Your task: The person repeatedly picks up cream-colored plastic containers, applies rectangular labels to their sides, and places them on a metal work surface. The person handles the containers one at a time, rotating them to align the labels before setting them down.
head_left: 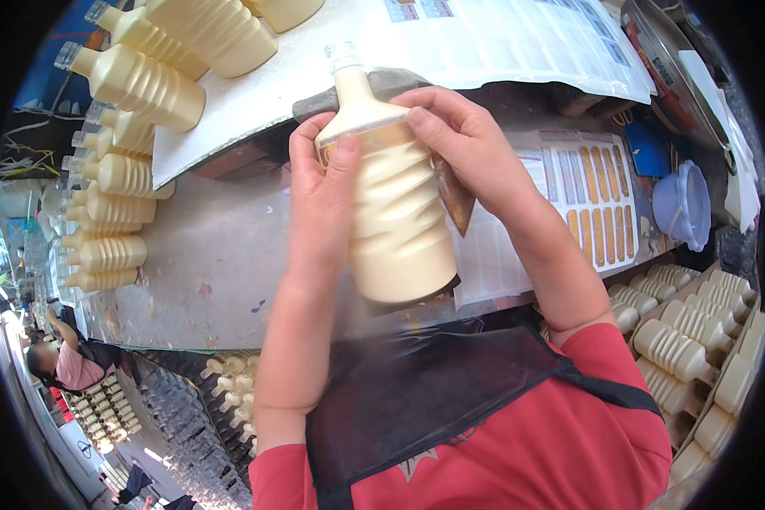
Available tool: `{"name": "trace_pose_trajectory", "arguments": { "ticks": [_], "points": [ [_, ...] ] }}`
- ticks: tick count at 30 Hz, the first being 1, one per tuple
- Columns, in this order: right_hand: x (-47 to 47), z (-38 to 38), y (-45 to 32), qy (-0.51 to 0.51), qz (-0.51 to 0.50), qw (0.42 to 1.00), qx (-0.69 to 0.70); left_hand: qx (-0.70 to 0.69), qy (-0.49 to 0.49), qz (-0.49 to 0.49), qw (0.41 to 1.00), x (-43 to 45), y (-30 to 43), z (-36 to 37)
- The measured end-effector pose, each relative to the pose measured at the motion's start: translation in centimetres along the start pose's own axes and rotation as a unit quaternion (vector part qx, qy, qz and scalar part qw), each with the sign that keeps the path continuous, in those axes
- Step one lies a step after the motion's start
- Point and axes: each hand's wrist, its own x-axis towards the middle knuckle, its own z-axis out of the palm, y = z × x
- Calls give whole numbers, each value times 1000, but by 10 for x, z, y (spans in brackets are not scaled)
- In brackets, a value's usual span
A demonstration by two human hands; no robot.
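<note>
A cream-coloured, ribbed bottle (401, 223) with a clear threaded mouth lies tilted between my two hands. Around its shoulder runs a gold label band (382, 135). My left hand (324, 172) grips the left side, the thumb pressing on the band. On the right, my right hand (462, 140) holds the shoulder, with thumb and fingers at the band's other end. A brown pointed tool (454, 194) sticks out below my right palm; its upper part is hidden, and I cannot tell whether the hand holds it. Behind the bottle's neck sits a grey cloth-covered pad (395, 80).
Several cream bottles (137, 86) line the left of the worktable (210, 248). Sheets of gold labels (602, 191) lie at right, near a lilac bucket (681, 204). A raised white board (248, 102) spans the far side. Crated bottles (672, 347) stand at lower right; a person (70, 363) is at far left.
</note>
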Motion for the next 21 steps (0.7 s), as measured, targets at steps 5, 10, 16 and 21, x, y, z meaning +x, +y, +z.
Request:
{"name": "trace_pose_trajectory", "arguments": {
  "ticks": [5, 10, 16, 21],
  "points": [
    [-4, 9, -7, 32, -2, 998, -53, -1, 2, 2, 1000, 0, 2, 1],
    [-4, 10, -8, 52, 4, 993, -102, -4, -3, -1, 1000, 0, 3, 1],
    [-6, 12, -10, 55, -2, 993, -106, -5, -3, -2, 1000, 0, 3, 0],
    [-4, 11, -6, 61, -1, 992, -114, -5, -5, 0, 1000, 1, 2, -1]
  ]
}}
